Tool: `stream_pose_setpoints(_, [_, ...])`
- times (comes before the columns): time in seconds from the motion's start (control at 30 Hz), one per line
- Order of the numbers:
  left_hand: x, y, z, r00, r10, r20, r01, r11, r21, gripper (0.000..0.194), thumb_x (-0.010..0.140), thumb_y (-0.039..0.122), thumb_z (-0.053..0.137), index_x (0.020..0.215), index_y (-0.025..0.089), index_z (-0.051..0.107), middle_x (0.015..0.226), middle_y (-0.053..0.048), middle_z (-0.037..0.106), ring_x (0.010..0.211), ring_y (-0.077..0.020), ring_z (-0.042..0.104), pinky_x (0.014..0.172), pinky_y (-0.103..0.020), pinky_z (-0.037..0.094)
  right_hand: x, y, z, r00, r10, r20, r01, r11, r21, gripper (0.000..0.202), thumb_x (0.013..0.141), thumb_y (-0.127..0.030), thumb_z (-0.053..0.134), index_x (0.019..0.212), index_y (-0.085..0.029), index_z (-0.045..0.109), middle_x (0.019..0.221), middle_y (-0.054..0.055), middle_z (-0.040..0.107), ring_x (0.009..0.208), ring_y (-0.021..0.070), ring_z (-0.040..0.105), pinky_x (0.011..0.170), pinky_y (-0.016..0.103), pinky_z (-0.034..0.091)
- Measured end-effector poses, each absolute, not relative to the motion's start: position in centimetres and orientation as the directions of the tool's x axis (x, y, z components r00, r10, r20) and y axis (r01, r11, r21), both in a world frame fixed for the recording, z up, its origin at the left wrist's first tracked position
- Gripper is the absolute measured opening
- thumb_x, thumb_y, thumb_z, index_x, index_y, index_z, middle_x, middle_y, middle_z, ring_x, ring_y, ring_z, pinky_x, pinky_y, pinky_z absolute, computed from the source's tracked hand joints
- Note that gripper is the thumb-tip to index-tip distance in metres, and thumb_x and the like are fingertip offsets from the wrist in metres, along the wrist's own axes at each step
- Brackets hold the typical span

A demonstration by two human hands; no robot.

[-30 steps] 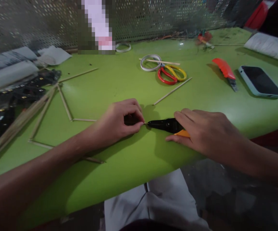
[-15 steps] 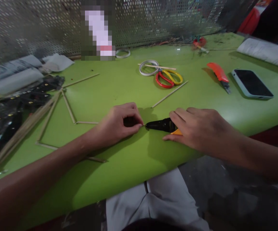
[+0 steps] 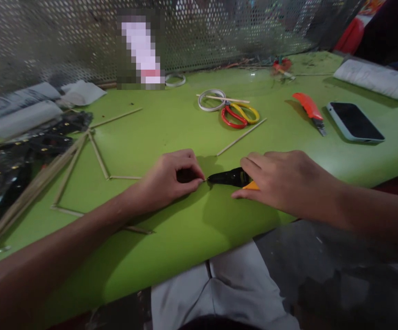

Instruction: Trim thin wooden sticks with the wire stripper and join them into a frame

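Note:
Thumb and forefinger of my left hand (image 3: 174, 176) pinch a tiny thin piece, perhaps wire, above the green table (image 3: 178, 247). My right hand (image 3: 281, 181) is wrapped round black pliers (image 3: 228, 178) with an orange handle. The pliers' tip points left and meets the thin piece just beside my left fingertips. Behind my hands lies a loose thin stick (image 3: 242, 136). To the left, thin sticks joined at angles form a zigzag frame (image 3: 69, 172), partly hidden under my left forearm.
Scissors (image 3: 240, 114) and a tape roll (image 3: 212, 100) lie beyond my hands. An orange cutter (image 3: 309, 110) and a phone (image 3: 355, 121) are at right. Black material (image 3: 13, 169) and stick bundles lie left. A perforated metal panel (image 3: 219, 36) stands behind.
The view has shifted slightly, so the objects at right appear a little further left and lower. Both hands keep nearly the same pose, with the pliers' tip still at the left fingertips.

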State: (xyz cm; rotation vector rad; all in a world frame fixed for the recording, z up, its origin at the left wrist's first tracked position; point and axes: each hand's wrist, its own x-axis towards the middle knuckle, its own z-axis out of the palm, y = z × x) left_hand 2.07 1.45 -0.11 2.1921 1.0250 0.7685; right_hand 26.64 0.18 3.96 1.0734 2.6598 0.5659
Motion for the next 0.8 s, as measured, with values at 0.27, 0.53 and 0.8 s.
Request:
stream_pose_setpoints(0.27, [2.2, 1.2, 0.0, 0.518, 0.821, 0.24, 0.469, -0.508, 0.723, 0.009, 0.078, 0.008, 0.064, 0.077, 0.014, 0.07, 0.078, -0.003, 0.061, 0.071, -0.0117, 0.057, 0.063, -0.023, 0.043, 27.1, -0.1, 3.5, -0.806, 0.587, 0.076, 0.519, 0.638, 0.569, 0.051, 0.095, -0.059, 0.038, 0.083, -0.014, 0.06, 0.069, 0.006, 0.055, 0.056, 0.0169, 0.045, 0.05, 0.03, 0.013])
stream_pose_setpoints(0.53, [2.2, 1.2, -0.3, 0.513, 0.815, 0.268, 0.476, -0.531, 0.701, 0.009, 0.078, 0.007, 0.064, 0.076, 0.015, 0.068, 0.079, -0.002, 0.061, 0.071, -0.0119, 0.057, 0.063, -0.023, 0.043, 25.7, -2.1, 3.7, -0.674, 0.737, 0.045, 0.667, 0.581, 0.466, 0.043, 0.095, -0.053, 0.043, 0.078, -0.015, 0.056, 0.064, 0.004, 0.053, 0.051, 0.0178, 0.049, 0.048, 0.028, 0.009])
stream_pose_setpoints(0.8, [2.2, 1.1, -0.3, 0.505, 0.822, 0.261, 0.49, -0.523, 0.697, 0.009, 0.078, 0.007, 0.064, 0.077, 0.015, 0.067, 0.08, -0.002, 0.061, 0.072, -0.0124, 0.056, 0.065, -0.025, 0.044, 26.2, -2.5, 3.1, -0.704, 0.701, 0.112, 0.64, 0.559, 0.527, 0.038, 0.093, -0.051, 0.048, 0.081, -0.015, 0.055, 0.068, 0.005, 0.053, 0.055, 0.0201, 0.052, 0.048, 0.029, 0.014])
